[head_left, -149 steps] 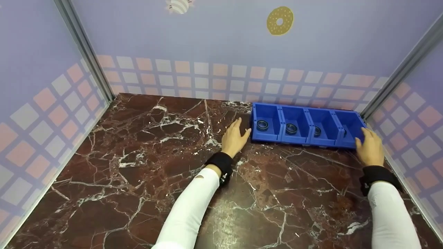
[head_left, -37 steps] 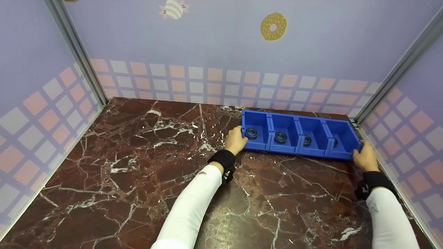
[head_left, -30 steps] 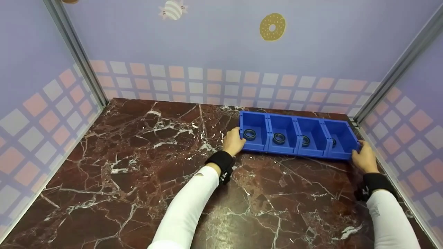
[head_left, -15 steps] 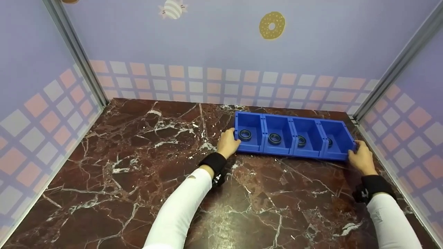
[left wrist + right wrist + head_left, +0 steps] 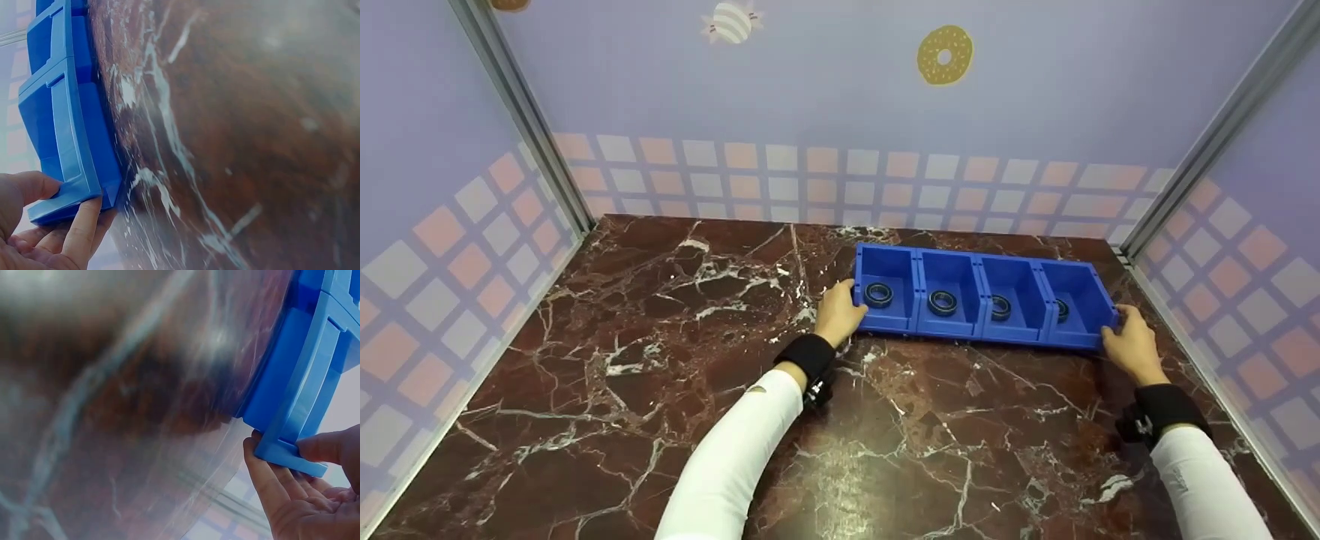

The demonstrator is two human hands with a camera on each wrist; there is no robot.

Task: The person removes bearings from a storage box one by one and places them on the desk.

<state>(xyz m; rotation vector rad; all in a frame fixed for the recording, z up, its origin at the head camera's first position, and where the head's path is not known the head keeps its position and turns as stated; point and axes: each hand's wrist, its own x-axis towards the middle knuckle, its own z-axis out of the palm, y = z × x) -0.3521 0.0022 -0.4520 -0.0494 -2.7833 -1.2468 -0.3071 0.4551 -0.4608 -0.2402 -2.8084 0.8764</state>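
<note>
A row of joined blue storage bins (image 5: pixel 949 330) sits on the marble-patterned table toward the back right, slightly skewed to the back wall. In each compartment lies one dark ring that looks like a ball bearing (image 5: pixel 878 295). My left hand (image 5: pixel 840 311) grips the row's left end wall, thumb over the rim and fingers along the outside, as the left wrist view of the bins (image 5: pixel 73 135) shows. At the opposite end my right hand (image 5: pixel 1132 345) holds the right wall the same way; in the right wrist view its thumb presses on the rim of the bin (image 5: pixel 292 405).
Walls with printed tiles surround the table on the left, back (image 5: pixel 810 180) and right, with grey metal posts (image 5: pixel 1185 172) at the corners. Bare marble tabletop (image 5: pixel 675 360) spreads in front of and left of the bins.
Both hands first stood beside the bins, the left one apart from them; now they grip the two ends. The bin row has moved left and a little toward me, away from the back wall.
</note>
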